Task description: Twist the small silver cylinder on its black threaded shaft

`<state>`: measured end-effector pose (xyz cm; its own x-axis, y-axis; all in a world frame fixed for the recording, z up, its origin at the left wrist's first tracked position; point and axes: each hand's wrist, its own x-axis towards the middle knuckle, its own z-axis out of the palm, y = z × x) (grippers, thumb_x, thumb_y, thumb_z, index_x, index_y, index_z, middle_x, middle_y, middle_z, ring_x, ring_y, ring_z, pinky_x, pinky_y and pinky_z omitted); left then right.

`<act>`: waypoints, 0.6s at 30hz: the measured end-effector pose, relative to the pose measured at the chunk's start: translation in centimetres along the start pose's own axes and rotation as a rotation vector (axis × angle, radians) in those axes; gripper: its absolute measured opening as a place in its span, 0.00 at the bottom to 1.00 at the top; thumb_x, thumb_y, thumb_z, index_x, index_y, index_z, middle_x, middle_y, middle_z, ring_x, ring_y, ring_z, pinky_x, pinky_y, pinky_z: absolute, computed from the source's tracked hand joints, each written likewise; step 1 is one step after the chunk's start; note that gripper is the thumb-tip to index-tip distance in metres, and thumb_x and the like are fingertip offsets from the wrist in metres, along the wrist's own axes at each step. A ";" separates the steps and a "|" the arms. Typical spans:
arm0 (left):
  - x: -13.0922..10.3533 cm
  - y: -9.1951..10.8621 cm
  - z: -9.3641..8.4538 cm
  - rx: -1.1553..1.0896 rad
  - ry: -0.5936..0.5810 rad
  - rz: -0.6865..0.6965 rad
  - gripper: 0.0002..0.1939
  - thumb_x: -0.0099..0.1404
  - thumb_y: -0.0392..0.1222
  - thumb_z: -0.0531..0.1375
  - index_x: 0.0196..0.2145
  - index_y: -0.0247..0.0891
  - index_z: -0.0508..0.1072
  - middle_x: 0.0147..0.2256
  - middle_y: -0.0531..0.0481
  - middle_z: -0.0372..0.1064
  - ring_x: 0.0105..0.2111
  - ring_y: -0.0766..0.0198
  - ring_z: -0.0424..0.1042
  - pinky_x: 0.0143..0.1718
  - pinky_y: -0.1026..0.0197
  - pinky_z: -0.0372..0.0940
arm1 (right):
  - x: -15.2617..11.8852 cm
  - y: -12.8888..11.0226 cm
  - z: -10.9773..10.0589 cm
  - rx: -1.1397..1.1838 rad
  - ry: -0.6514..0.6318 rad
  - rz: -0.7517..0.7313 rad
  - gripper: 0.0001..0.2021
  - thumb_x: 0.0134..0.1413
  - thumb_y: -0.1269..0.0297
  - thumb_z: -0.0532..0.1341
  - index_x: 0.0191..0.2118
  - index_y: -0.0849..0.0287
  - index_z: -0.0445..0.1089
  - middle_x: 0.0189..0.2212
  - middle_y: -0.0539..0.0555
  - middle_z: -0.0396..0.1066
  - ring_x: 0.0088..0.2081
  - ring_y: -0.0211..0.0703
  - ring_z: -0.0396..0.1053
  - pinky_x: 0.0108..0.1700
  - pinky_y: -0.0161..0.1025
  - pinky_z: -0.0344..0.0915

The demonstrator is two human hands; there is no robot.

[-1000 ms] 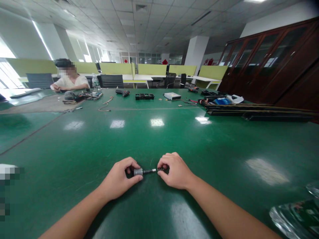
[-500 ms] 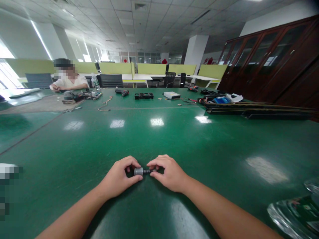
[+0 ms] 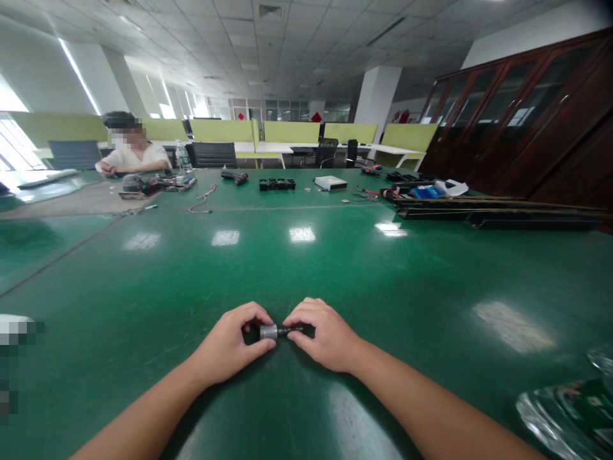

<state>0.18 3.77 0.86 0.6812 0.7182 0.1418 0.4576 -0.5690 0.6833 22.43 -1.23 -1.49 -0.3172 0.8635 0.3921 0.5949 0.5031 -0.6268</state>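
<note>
- Small grey metal cylinder [image 3: 268,331] with a thin dark shaft [image 3: 289,331] sticking out to its right sat low in the frame's centre, just above the green table [image 3: 335,268].
- Left hand [image 3: 230,348] had its grip closed on the cylinder, thumb under, fingers curled over the top.
- Right hand [image 3: 320,335] pinched the shaft's right end; grip closed on it, fingertips close to the left hand's.
- Both forearms ran in from the bottom edge, wrists low over the table.
- Crinkled clear plastic bag [image 3: 569,409] lay in the lower right corner, well apart from the hands.
- Blurred white patch [image 3: 14,326] at the left edge; couldn't tell what it was.
- Far across the table, upper middle: black tray [image 3: 278,185], white box [image 3: 331,183], dark power tool [image 3: 234,177], loose cord [image 3: 204,199].
- Upper right: long black rails [image 3: 498,214] lying flat, blue pack [image 3: 426,192] just beside them.
- Upper left: another person [image 3: 131,156] seated at the far side, forearms on the table, clutter of parts [image 3: 158,185] and a water bottle [image 3: 182,158] near them.
- Dark wooden cabinets [image 3: 527,121] with glass doors along the right; green partitions [image 3: 292,133] behind the table.
</note>
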 end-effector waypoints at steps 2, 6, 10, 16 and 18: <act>0.0 -0.1 0.1 0.001 0.010 -0.012 0.08 0.58 0.37 0.65 0.37 0.39 0.73 0.35 0.53 0.71 0.33 0.63 0.68 0.35 0.62 0.60 | 0.0 0.0 0.0 -0.001 0.004 -0.003 0.07 0.53 0.73 0.66 0.38 0.56 0.75 0.36 0.51 0.76 0.40 0.43 0.69 0.46 0.42 0.59; 0.0 -0.3 0.2 -0.006 0.000 -0.004 0.09 0.56 0.36 0.65 0.36 0.39 0.72 0.36 0.53 0.70 0.35 0.62 0.68 0.35 0.62 0.59 | 0.0 0.0 0.0 -0.007 -0.006 0.000 0.11 0.51 0.72 0.67 0.41 0.56 0.74 0.37 0.51 0.76 0.40 0.44 0.69 0.45 0.43 0.60; 0.0 -0.5 0.2 -0.030 -0.018 0.032 0.09 0.57 0.35 0.65 0.36 0.39 0.71 0.37 0.53 0.70 0.36 0.62 0.68 0.37 0.62 0.60 | 0.0 -0.3 0.0 -0.020 -0.020 0.011 0.11 0.52 0.69 0.67 0.42 0.56 0.74 0.37 0.52 0.76 0.40 0.44 0.68 0.46 0.43 0.60; 0.1 -0.5 0.2 -0.019 -0.032 0.044 0.10 0.57 0.35 0.65 0.37 0.39 0.70 0.37 0.53 0.69 0.36 0.62 0.67 0.37 0.62 0.59 | 0.1 -0.4 -0.1 -0.106 -0.101 0.022 0.08 0.58 0.62 0.64 0.43 0.55 0.75 0.36 0.52 0.75 0.41 0.43 0.67 0.45 0.43 0.58; 0.1 -0.3 0.2 -0.011 -0.035 0.031 0.09 0.57 0.36 0.65 0.37 0.39 0.70 0.36 0.53 0.69 0.35 0.62 0.67 0.36 0.62 0.59 | 0.1 -0.4 -0.1 -0.107 -0.110 0.015 0.07 0.59 0.63 0.64 0.42 0.55 0.75 0.36 0.51 0.75 0.41 0.42 0.67 0.46 0.42 0.58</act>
<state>0.22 3.93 0.48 0.7145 0.6858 0.1381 0.4298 -0.5861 0.6869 22.27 -1.34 -1.10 -0.3830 0.8724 0.3037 0.6737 0.4888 -0.5543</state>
